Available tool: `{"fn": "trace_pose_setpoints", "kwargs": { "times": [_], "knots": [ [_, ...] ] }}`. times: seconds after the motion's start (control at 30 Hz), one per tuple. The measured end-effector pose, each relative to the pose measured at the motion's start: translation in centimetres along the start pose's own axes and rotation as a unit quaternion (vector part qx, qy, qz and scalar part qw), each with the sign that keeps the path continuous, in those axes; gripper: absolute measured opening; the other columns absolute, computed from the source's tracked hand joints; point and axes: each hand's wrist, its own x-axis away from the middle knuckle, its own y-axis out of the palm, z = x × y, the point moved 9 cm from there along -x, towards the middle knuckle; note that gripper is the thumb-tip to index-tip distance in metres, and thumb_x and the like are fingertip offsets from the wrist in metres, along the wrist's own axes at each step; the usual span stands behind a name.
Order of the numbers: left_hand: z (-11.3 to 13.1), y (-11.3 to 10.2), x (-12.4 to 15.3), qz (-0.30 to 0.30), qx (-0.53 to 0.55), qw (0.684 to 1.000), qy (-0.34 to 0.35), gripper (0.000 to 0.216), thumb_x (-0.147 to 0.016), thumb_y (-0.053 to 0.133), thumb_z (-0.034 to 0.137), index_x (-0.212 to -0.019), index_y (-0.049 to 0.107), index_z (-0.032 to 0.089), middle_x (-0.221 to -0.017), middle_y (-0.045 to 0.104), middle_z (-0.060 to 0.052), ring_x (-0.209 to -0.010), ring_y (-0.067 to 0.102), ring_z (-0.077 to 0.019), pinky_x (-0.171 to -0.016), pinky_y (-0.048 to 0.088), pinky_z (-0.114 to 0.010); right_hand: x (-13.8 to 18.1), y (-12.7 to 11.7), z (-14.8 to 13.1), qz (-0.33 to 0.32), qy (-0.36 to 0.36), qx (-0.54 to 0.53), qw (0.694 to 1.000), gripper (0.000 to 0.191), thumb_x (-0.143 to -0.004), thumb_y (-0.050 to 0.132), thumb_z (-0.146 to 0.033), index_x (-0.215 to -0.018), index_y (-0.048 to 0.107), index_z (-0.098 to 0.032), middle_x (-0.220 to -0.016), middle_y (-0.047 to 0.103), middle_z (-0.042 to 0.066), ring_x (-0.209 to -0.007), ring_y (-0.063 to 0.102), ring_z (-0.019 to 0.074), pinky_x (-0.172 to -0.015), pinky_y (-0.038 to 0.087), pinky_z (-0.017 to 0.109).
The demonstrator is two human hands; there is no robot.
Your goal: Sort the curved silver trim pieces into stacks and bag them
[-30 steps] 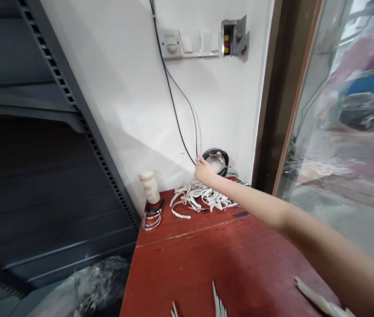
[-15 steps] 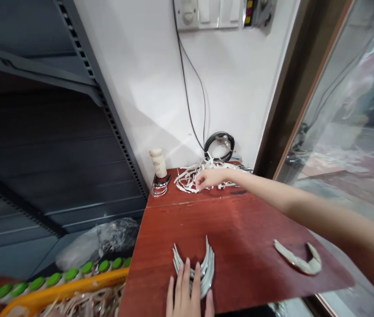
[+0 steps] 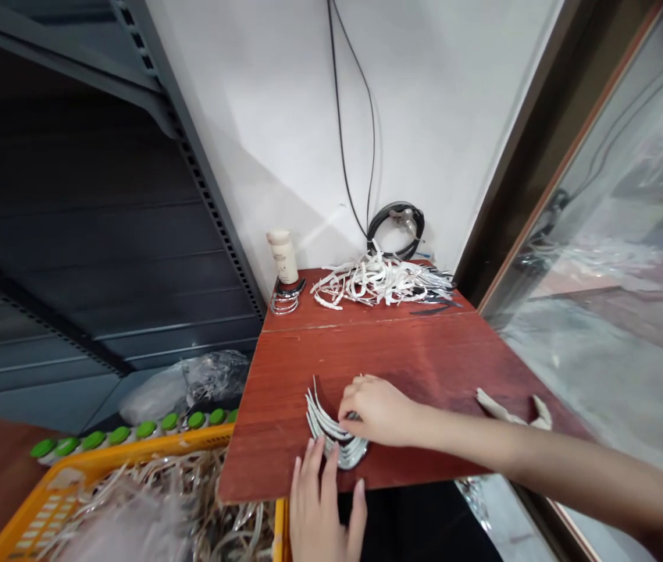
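Note:
A nested stack of U-shaped silver-grey strips (image 3: 331,429) lies near the front of the red-brown tabletop (image 3: 284,359). My right hand (image 3: 381,410) is over the stack's right side, its fingers curled down and closed; whatever is between the fingertips is hidden. At the front edge, my left hand (image 3: 322,507) has its fingers spread, fingertips at the lower curve of the stack. Further right on the table, a pale curved piece (image 3: 498,406) is partly covered by my right forearm. A heap of white peeled strips (image 3: 378,277), mixed with darker ones, lies at the back.
A cream bottle (image 3: 283,256) stands on shiny curved pieces (image 3: 285,300) at the back left. Coiled black cable (image 3: 371,226) rests against the wall. A yellow crate (image 3: 32,519) full of strips sits lower left, beside several green-lidded jars (image 3: 147,430). Glass (image 3: 618,234) stands at right.
My right hand has come from the white strip heap to the silver stack in front. My left hand has slid back towards the front edge. The view has tilted down.

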Motion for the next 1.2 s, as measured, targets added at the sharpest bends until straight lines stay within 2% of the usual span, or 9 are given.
{"fn": "trace_pose_setpoints", "kwargs": {
  "times": [0.17,0.33,0.47,0.57,0.67,0.77,0.93,1.1,1.2],
  "knots": [
    [0.8,0.2,-0.7,-0.013,-0.005,0.999,-0.047,0.044,-0.089,0.054,0.028,-0.133,0.052,0.024,-0.138,0.055,-0.009,-0.131,0.047,-0.0239,-0.11,0.032,-0.044,0.6,-0.4,-0.3,0.007,0.026,0.006,1.0,0.016,-0.085,0.064,-0.03,-0.091,0.075,-0.021,-0.091,0.075,0.005,-0.09,0.066,0.0216,-0.091,0.041,0.034],
    [1.2,0.3,-1.3,-0.024,-0.028,0.997,-0.067,0.044,-0.089,0.051,0.028,-0.133,0.053,0.024,-0.139,0.054,-0.01,-0.127,0.049,-0.0259,-0.111,0.028,-0.05,-0.1,0.1,0.3,-0.022,0.021,-0.031,0.999,0.014,-0.083,0.066,-0.033,-0.091,0.076,-0.028,-0.092,0.076,0.0,-0.092,0.067,0.0204,-0.086,0.042,0.031],
    [1.1,0.2,-1.5,-0.021,-0.004,0.996,-0.086,0.039,-0.09,0.051,0.034,-0.128,0.058,0.026,-0.138,0.056,-0.01,-0.126,0.05,-0.0258,-0.113,0.025,-0.05,-0.8,0.2,1.4,-0.03,0.038,-0.031,0.998,0.014,-0.084,0.064,-0.028,-0.088,0.077,-0.028,-0.089,0.077,-0.001,-0.09,0.068,0.0197,-0.083,0.042,0.029],
    [1.2,0.2,-1.4,-0.012,-0.01,0.997,-0.076,0.039,-0.09,0.051,0.031,-0.128,0.057,0.024,-0.137,0.057,-0.01,-0.125,0.051,-0.0246,-0.114,0.023,-0.049,-1.2,-0.4,2.3,-0.012,0.056,-0.01,0.998,0.015,-0.085,0.061,-0.026,-0.087,0.077,-0.026,-0.091,0.077,0.001,-0.093,0.068,0.021,-0.087,0.042,0.031],
    [0.9,0.0,-1.0,0.01,-0.013,0.998,-0.064,0.042,-0.089,0.053,0.029,-0.128,0.052,0.016,-0.134,0.057,-0.015,-0.127,0.05,-0.0249,-0.115,0.024,-0.048,-1.2,-0.9,2.5,0.006,0.066,-0.037,0.997,0.014,-0.087,0.062,-0.031,-0.09,0.075,-0.025,-0.091,0.076,0.001,-0.09,0.068,0.0197,-0.088,0.041,0.032],
    [0.5,-0.1,-0.4,0.033,0.011,0.998,-0.053,0.036,-0.088,0.055,0.029,-0.12,0.053,0.011,-0.134,0.055,-0.02,-0.135,0.043,-0.0266,-0.115,0.026,-0.047,-0.7,-1.4,1.8,0.031,0.056,-0.061,0.996,0.013,-0.083,0.068,-0.034,-0.089,0.071,-0.024,-0.092,0.074,0.0,-0.09,0.067,0.0187,-0.092,0.039,0.033],
    [0.3,0.2,-0.1,0.019,0.016,0.999,-0.045,0.03,-0.089,0.053,0.025,-0.118,0.055,0.017,-0.134,0.055,-0.016,-0.139,0.038,-0.0257,-0.115,0.025,-0.049,0.0,-0.5,-0.1,-0.01,-0.006,-0.08,0.997,0.015,-0.076,0.075,-0.039,-0.083,0.073,-0.025,-0.096,0.072,-0.002,-0.096,0.063,0.0187,-0.089,0.039,0.032],
    [0.6,0.4,-0.2,0.008,-0.004,0.999,-0.043,0.027,-0.089,0.05,0.023,-0.115,0.058,0.02,-0.133,0.056,-0.015,-0.139,0.038,-0.0262,-0.115,0.023,-0.051,0.0,0.2,0.0,-0.032,0.004,-0.073,0.997,0.021,-0.072,0.078,-0.039,-0.089,0.075,-0.027,-0.113,0.07,0.0,-0.104,0.061,0.0216,-0.092,0.039,0.033],
    [0.6,0.5,0.0,0.01,-0.003,0.999,-0.041,0.027,-0.089,0.051,0.023,-0.115,0.057,0.019,-0.132,0.056,-0.015,-0.139,0.038,-0.0262,-0.116,0.022,-0.051,-0.2,0.2,0.2,-0.03,0.009,-0.051,0.998,0.011,-0.079,0.071,-0.032,-0.087,0.076,-0.026,-0.106,0.072,0.0,-0.102,0.063,0.0206,-0.091,0.04,0.032]
  ]
}}
